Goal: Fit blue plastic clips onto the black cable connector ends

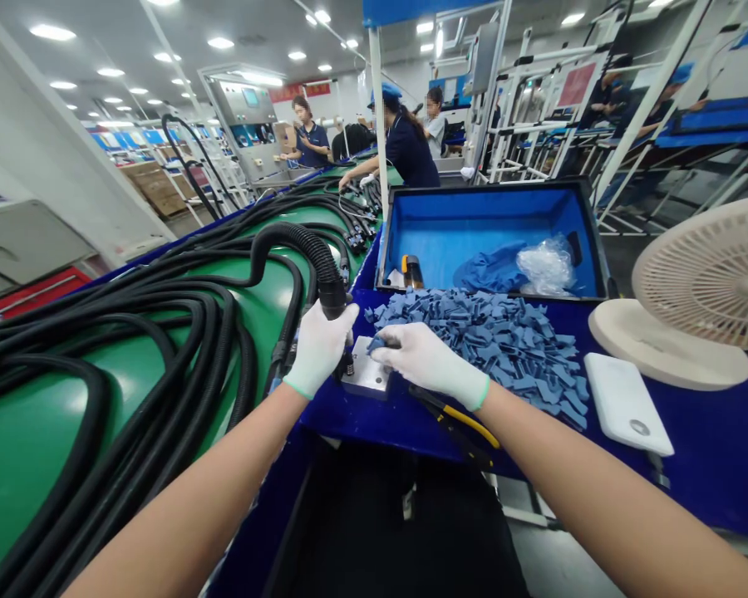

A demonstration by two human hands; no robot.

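My left hand (319, 349), in a white glove, grips a black corrugated cable conduit (302, 245) near its end, just above a small metal plate (366, 371). My right hand (427, 359), also gloved, pinches a small blue foam piece (377, 342) over that plate. Its fingertips partly hide the piece. Behind the hand lies a large heap of similar blue foam pieces (479, 349). Yellow-handled pliers (455, 423) lie under my right wrist on the blue work surface (361, 419).
Coiled black cable harnesses lie on a green conveyor belt (37, 465) to my left. Ahead stands an open blue-lined case (492, 224). A white fan (704, 291) and a white pad (627, 403) are at right. Co-workers (408, 145) work further along the belt.
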